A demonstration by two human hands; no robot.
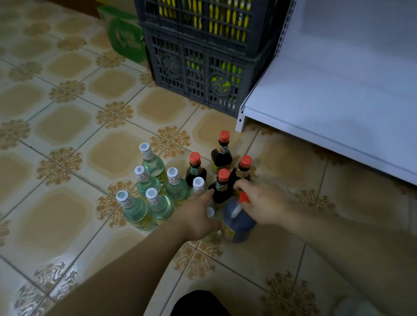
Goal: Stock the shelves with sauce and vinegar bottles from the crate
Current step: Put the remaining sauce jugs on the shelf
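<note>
head view, looking down at a tiled floor (39, 127) with two clusters of bottles standing upright: clear vinegar bottles (153, 191) with white caps on the left, dark sauce bottles (221, 156) with red caps just beside them on the right. behind, two stacked grey crates (199, 39), showing yellow-green goods through the slats. to the right, a white shelf (342, 119), bare where visible.

left hand (197, 220) reaching into the seam between the clusters, fingers spread toward a white-capped bottle; whether the grip has closed on anything cannot be told, since palm and fingers hide the contact. right hand (263, 203) wrapped around the neck of a large dark sauce bottle (237, 225), grip pinching just below its red cap; bottle blurred and tilted, base near the floor.

step in hand, by judgement: picking up bottles already set on the floor for transfer to the shelf. next move likely calls for a firm hold on the neck, a lift straight up clear of the neighbouring red caps, then a swing right onto the shelf. close packing makes a knock-over a risk.
</note>
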